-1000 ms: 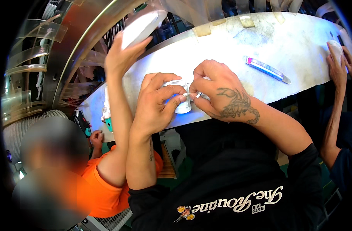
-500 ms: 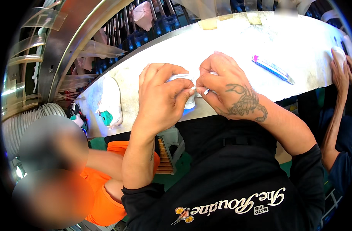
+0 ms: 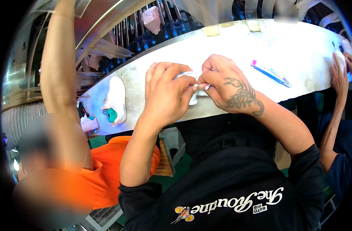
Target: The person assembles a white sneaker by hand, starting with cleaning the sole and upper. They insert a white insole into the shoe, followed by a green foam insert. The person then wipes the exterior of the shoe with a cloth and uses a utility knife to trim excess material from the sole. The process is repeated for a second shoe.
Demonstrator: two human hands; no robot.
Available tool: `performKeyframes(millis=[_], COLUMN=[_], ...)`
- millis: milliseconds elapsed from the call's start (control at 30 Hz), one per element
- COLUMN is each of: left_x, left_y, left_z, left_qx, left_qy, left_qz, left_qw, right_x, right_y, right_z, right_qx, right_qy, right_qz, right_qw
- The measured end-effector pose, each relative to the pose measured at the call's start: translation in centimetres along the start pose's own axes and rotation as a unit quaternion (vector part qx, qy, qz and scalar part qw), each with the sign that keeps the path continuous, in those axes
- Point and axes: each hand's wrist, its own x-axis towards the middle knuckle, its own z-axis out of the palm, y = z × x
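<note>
My left hand (image 3: pixel 166 92) and my right hand (image 3: pixel 230 86) meet over the near part of the white worktable (image 3: pixel 237 50). Both are closed, with thumbs and fingertips pinching a small white strip between them. Under the fingers sits a white piece (image 3: pixel 193 101), which looks like part of a shoe; the hands hide most of it. A white shoe (image 3: pixel 117 94) with a green form inside lies to the left of my left hand. Beyond my right hand rests a blue utility knife (image 3: pixel 271 73) with a pink end.
Behind the table runs a rack of metal rods (image 3: pixel 172 23) with clear plastic flaps (image 3: pixel 212 27) hanging over it. An orange-clad person (image 3: pixel 110 169) is close on my left, one bare arm raised. At the far right, another person's hand (image 3: pixel 340 79) holds a white shoe.
The person on my left has lifted an arm up toward the machine. My hands keep pinching in almost the same place. The whole view has shifted slightly.
</note>
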Motion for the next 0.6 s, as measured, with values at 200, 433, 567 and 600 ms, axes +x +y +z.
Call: performKeyframes(millis=[200,433,567,600], left_x=[-0.62,-0.66,-0.43,-0.47], left_y=[-0.95,-0.7,-0.52,-0.51], left_z=[-0.46,-0.43,-0.53,-0.56], left_qx=[-0.053,-0.043,-0.029,-0.024], left_qy=[-0.018,-0.011,-0.008,-0.01], left_qz=[-0.008,-0.003,0.009,0.013], left_qw=[0.998,0.999,1.0,1.0], right_x=[0.08,-0.02,-0.1,-0.08], right_y=[-0.31,-0.52,-0.86,-0.8], right_z=[-0.43,-0.63,-0.22,-0.06], right_qx=[0.014,-0.005,-0.055,-0.07], right_qy=[-0.019,-0.027,-0.022,-0.026], right_qz=[0.016,0.013,-0.014,-0.02], right_qw=[1.0,1.0,0.998,0.997])
